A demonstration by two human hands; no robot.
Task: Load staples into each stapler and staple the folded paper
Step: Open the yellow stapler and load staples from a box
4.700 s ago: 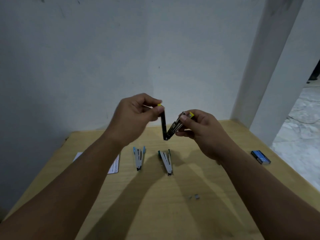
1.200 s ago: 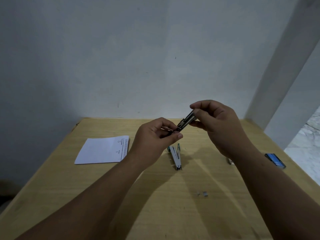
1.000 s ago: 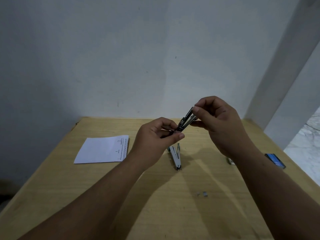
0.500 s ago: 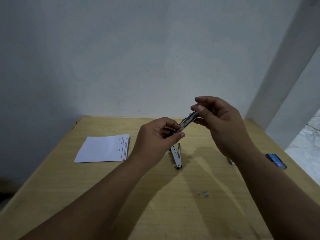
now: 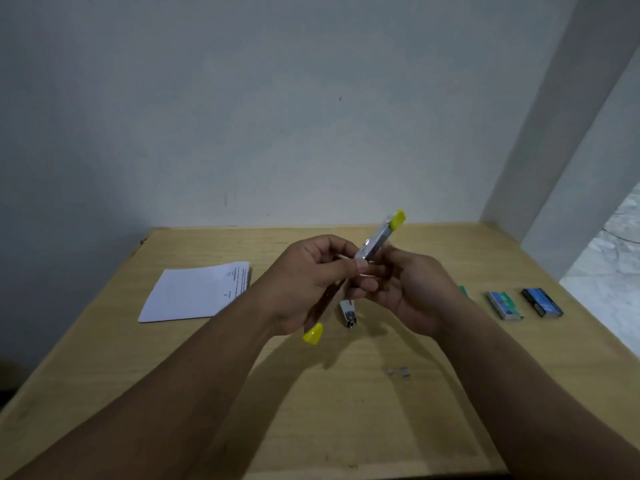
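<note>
Above the wooden table [image 5: 346,427], my left hand [image 5: 308,282] grips a yellow-tipped stapler [image 5: 379,239] swung fully open. One yellow end points up and to the right; the other yellow end [image 5: 313,333] pokes out below my left palm. My right hand [image 5: 412,289] sits just right of it, fingers curled at the stapler's hinge; whether it holds anything is hidden. Another stapler [image 5: 347,311] lies on the table under my hands, mostly covered. The folded white paper [image 5: 197,294] lies to the left.
Staple boxes lie at the table's right side: a green and white one [image 5: 504,304], a dark blue one [image 5: 542,302], and a green edge [image 5: 463,290] behind my right wrist. A few loose staples [image 5: 398,372] lie near the front. A wall and a pillar bound the table.
The stapler has swung fully open: its yellow ends now show above and below my left hand. My right hand dropped from the stapler's upper end to its hinge. More staple boxes came into view.
</note>
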